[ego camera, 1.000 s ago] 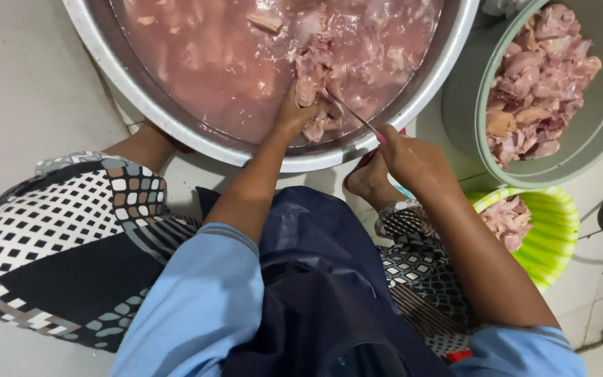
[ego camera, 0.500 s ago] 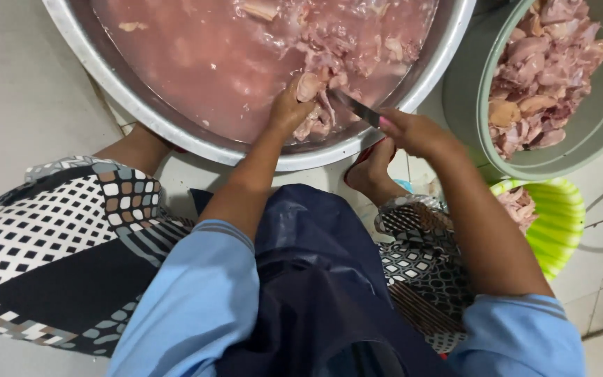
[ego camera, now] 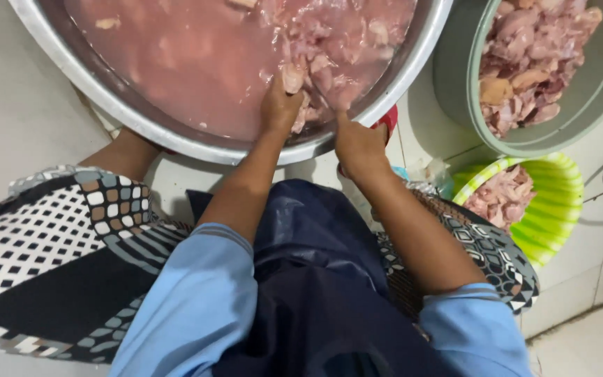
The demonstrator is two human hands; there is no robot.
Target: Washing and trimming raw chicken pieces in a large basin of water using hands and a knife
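Head view is showing the left hand (ego camera: 282,105) gripping a pale meat piece (ego camera: 292,75) in the big metal basin (ego camera: 134,119) of pink water. The right hand (ego camera: 359,143), clenched, is resting at the basin's near rim; whether it is grasping anything I cannot tell. A grey tub (ego camera: 455,84) and a green basket (ego camera: 560,202) are sitting right.

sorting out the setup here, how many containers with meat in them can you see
3. A big metal basin of pinkish water and meat at top centre, a grey bowl at top right, and a green basket below it. Others may lie outside the frame.
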